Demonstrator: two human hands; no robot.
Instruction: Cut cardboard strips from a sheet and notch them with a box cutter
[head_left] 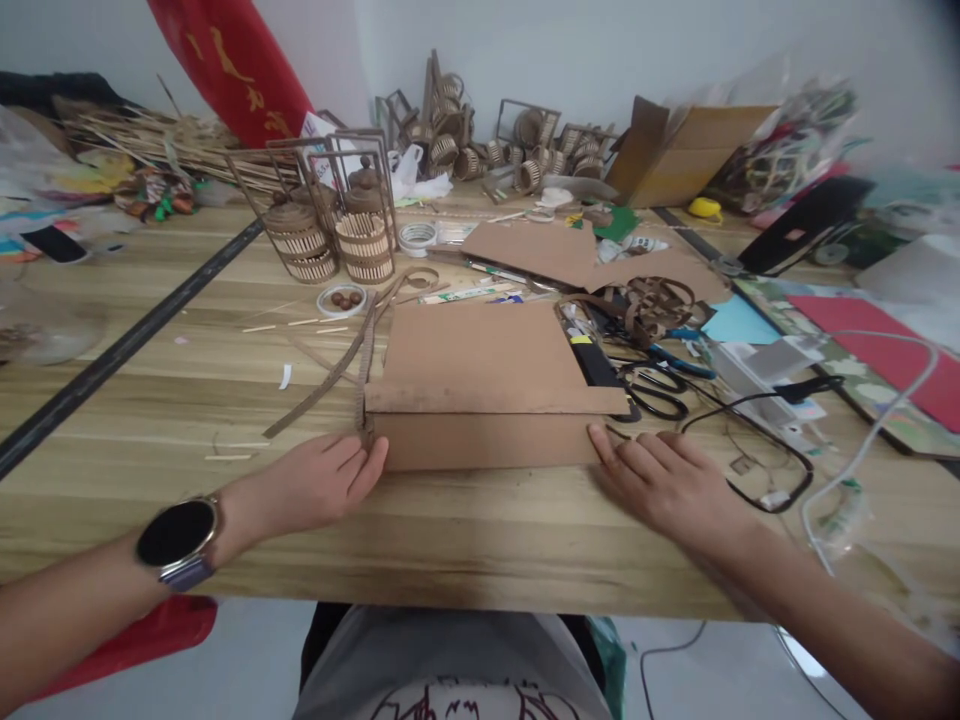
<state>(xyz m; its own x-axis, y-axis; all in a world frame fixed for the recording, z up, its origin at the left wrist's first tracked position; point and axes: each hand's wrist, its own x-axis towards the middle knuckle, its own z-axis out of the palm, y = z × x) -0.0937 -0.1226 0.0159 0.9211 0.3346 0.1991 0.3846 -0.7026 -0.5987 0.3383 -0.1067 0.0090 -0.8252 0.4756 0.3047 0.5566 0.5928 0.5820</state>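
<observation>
A brown cardboard sheet (480, 345) lies in front of me on the wooden table. Across its near part runs a narrow cardboard strip (495, 400), and nearest me is a long cardboard flap (487, 442). My left hand (326, 482), below a wristwatch, is closed at the flap's left end, thumb on the near corner. At the right end, my right hand (660, 485) pinches the other corner, with the remaining fingers curled. A thin brown woven strip (365, 370) stands beside the sheet's left edge. The fingers' undersides are hidden.
Small lidded bamboo baskets (300, 235) stand at the back left, near a dish of brown beads (343, 300). Right of the cardboard are black-handled scissors (652, 388), tangled brown strips (656, 305) and cables (784, 470). A cardboard box (682, 155) sits by the wall.
</observation>
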